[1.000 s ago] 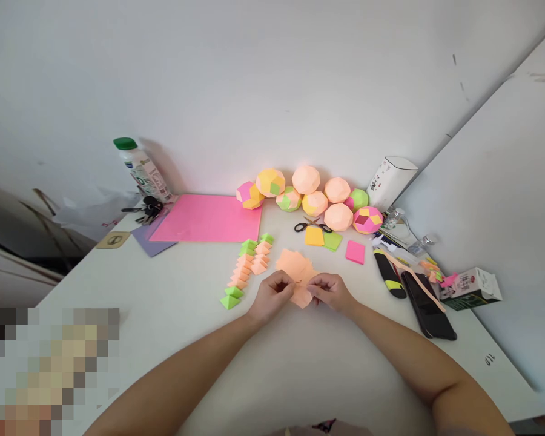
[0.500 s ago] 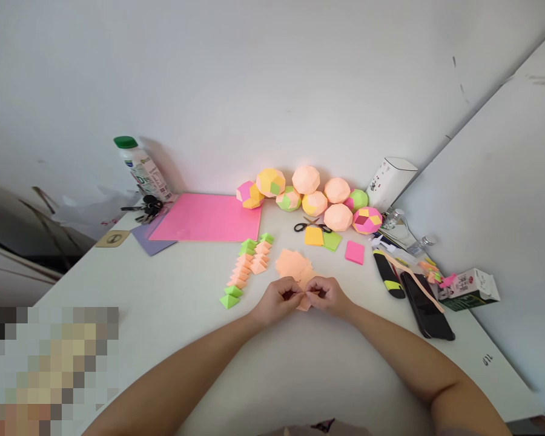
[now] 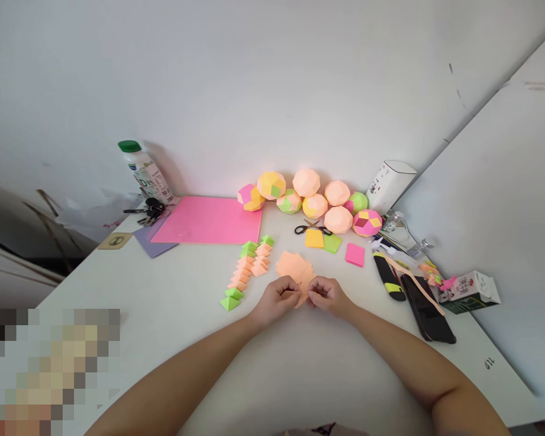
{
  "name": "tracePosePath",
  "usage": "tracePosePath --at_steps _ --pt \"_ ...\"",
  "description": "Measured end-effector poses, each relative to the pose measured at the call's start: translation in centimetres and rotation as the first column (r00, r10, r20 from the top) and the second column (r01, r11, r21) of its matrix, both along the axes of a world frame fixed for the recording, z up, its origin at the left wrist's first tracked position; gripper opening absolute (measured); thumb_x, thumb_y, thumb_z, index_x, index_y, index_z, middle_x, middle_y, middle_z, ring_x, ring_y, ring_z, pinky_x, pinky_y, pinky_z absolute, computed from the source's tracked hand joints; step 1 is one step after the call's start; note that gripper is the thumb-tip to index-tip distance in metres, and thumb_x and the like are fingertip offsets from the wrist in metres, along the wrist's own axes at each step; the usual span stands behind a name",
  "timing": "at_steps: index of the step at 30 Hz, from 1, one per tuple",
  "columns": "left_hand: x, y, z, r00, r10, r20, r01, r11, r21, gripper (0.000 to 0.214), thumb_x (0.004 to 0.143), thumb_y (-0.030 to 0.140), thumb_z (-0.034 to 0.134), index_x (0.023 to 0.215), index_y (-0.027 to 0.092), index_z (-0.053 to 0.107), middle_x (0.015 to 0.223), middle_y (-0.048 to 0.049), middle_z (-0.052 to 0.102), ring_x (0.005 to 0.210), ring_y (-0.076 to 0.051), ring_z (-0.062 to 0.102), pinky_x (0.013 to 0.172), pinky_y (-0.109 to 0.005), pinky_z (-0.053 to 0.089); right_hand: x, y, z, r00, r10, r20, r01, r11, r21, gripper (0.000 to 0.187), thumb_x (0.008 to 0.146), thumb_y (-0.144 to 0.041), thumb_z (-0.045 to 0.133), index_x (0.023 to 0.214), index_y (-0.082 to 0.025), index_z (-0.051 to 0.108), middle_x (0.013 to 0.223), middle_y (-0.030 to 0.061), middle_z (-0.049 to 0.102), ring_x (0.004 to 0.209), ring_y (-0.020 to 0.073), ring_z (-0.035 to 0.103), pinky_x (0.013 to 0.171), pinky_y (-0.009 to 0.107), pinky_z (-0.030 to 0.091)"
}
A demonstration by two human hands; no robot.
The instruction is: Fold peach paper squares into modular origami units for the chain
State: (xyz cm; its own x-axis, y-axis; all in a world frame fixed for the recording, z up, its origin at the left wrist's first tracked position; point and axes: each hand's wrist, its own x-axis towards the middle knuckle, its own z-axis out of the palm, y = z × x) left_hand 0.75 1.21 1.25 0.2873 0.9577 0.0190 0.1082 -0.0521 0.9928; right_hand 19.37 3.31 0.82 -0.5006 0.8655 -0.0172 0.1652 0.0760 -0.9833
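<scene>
My left hand [image 3: 279, 300] and my right hand [image 3: 329, 298] are close together over the table's middle, fingers pinched. Between them is a small peach piece of paper [image 3: 302, 297], partly hidden by the fingers; its fold cannot be made out. Just beyond lies a loose pile of peach paper sheets [image 3: 293, 265]. To the left of my hands stand two rows of folded paper units, one long row in peach and green [image 3: 244, 266] and a shorter row [image 3: 260, 261]. Behind the pile are yellow sticky notes [image 3: 314, 238], green ones [image 3: 332, 243] and pink ones [image 3: 355, 254].
Several faceted paper balls [image 3: 306, 183] line the wall, with scissors [image 3: 312, 227] before them. A pink board [image 3: 209, 219] and a bottle [image 3: 148, 172] stand back left. At right are a utility knife [image 3: 389, 277], a phone [image 3: 427, 309] and a carton [image 3: 472, 292].
My hands have parted slightly, leaving a small gap between the fingertips around the peach paper. The whole view has shifted a little; the other things lie as before.
</scene>
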Motion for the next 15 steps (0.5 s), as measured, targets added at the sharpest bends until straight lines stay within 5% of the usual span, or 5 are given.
tracePosePath --at_steps 7,12,15 --pt "-0.36 0.34 -0.17 0.992 0.099 0.075 -0.092 0.991 -0.102 0.015 0.074 0.028 0.053 0.066 0.017 0.048 0.065 0.0035 0.046 0.058 -0.009 0.041 0.054 -0.020 0.034 0.42 0.23 -0.08 0.989 -0.061 -0.137 0.049 0.995 -0.090 0.012 0.080 -0.023 0.053 0.072 -0.018 0.045 0.060 -0.0011 0.060 0.050 0.0091 0.052 0.049 0.022 0.042" --pt "-0.27 0.26 0.03 0.994 0.041 0.104 -0.024 0.987 -0.158 0.020 0.074 0.034 0.057 0.068 0.016 0.049 0.061 0.0043 0.045 0.054 -0.008 0.039 0.051 -0.020 0.031 0.11 0.18 -0.03 0.990 -0.027 -0.135 0.014 0.995 -0.095 0.020 0.080 -0.032 0.059 0.089 -0.018 0.049 0.067 -0.0006 0.061 0.057 0.0107 0.056 0.053 0.023 0.046" --pt "-0.17 0.25 0.04 0.995 0.029 0.100 -0.014 0.989 -0.146 0.021 0.074 0.034 0.058 0.067 0.016 0.050 0.061 0.0042 0.045 0.055 -0.008 0.039 0.052 -0.021 0.031 -0.02 0.14 0.11 0.997 0.001 -0.077 -0.005 0.998 -0.055 0.019 0.079 -0.034 0.061 0.082 -0.016 0.055 0.067 0.0005 0.060 0.057 0.0099 0.055 0.053 0.023 0.046"
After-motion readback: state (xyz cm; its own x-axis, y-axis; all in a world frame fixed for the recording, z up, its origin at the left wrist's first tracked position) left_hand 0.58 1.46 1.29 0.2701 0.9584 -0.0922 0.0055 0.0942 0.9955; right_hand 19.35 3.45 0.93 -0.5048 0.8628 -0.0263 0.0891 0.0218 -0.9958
